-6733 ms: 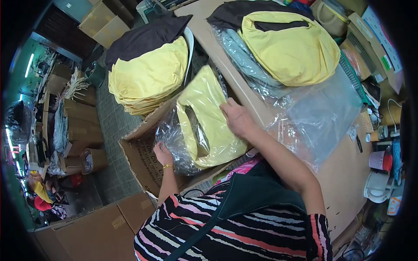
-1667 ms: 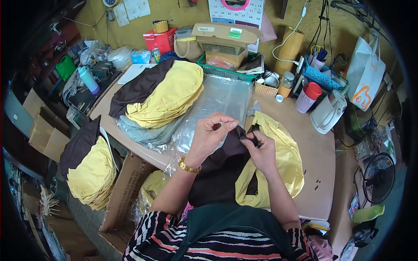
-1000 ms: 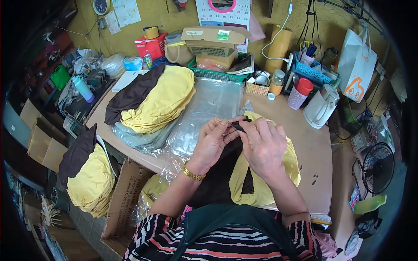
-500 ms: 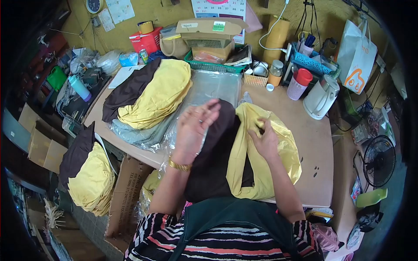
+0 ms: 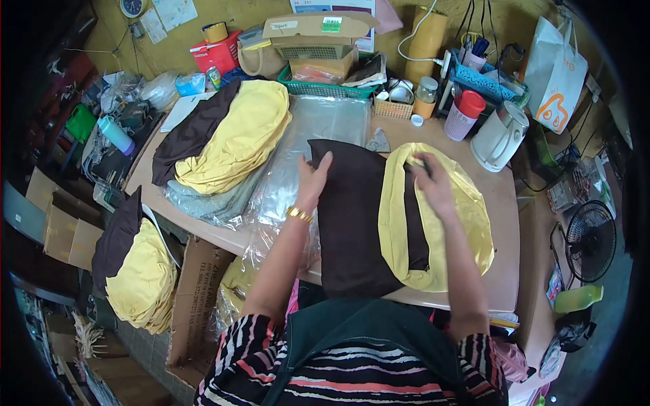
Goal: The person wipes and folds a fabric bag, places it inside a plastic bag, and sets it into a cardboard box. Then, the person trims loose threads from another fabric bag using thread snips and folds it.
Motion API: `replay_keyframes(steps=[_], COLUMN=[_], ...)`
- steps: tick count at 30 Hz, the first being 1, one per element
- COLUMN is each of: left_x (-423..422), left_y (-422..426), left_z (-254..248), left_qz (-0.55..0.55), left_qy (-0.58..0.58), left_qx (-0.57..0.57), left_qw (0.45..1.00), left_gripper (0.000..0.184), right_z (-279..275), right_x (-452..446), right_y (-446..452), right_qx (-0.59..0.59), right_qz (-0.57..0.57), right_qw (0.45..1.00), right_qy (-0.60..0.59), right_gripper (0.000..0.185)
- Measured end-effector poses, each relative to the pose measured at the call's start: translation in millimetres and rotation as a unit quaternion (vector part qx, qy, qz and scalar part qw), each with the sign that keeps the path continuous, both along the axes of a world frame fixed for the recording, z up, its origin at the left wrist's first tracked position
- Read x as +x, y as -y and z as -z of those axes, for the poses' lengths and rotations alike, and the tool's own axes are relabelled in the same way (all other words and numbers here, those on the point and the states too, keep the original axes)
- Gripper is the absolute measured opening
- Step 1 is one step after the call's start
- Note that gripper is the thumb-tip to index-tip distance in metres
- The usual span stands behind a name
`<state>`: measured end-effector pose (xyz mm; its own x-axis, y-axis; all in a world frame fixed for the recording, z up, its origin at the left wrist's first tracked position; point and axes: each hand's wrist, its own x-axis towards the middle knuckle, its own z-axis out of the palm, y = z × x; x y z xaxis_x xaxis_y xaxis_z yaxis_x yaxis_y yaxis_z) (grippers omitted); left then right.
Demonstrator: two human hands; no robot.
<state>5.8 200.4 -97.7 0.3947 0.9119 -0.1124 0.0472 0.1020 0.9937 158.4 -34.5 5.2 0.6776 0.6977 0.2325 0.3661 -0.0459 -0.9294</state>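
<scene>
In front of me on the table lies a dark brown cloth (image 5: 352,210), spread flat. A yellow cloth (image 5: 470,233) rests over its right side, with a long opening that shows dark brown inside. My left hand (image 5: 314,179) is at the upper left edge of the brown cloth, thumb and fingers apart. At the top of the yellow cloth's opening is my right hand (image 5: 433,186), its fingers bent but spread; whether the fingertips touch the fabric is hard to see.
Folded brown and yellow cloths (image 5: 233,139) are stacked at the table's left. Clear plastic bags (image 5: 321,122) lie behind my left hand. A second cloth pile (image 5: 139,277) stands beyond the table edge, near a cardboard box (image 5: 193,298). An electric kettle (image 5: 500,139) stands back right.
The brown and yellow cloth has shifted right and spread flatter. My left hand has lowered to its left edge; my right hand has moved right and up along the yellow part.
</scene>
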Motion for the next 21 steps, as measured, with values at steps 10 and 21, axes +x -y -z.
replay_keyframes(steps=[10,21], left_x=[-33,-69], left_y=[76,100], left_z=[-44,-38], left_qz=[0.222,0.165], left_qy=[-0.246,-0.154], left_qx=[0.395,0.247], left_qw=[0.857,0.942], left_gripper=[0.034,0.028], right_z=[92,5], right_x=[13,-8], right_y=[-115,-87], right_qx=[-0.081,0.162], right_qz=[0.126,0.098], right_qw=[0.988,0.975], right_qy=[0.029,-0.118], right_gripper=[0.055,0.028])
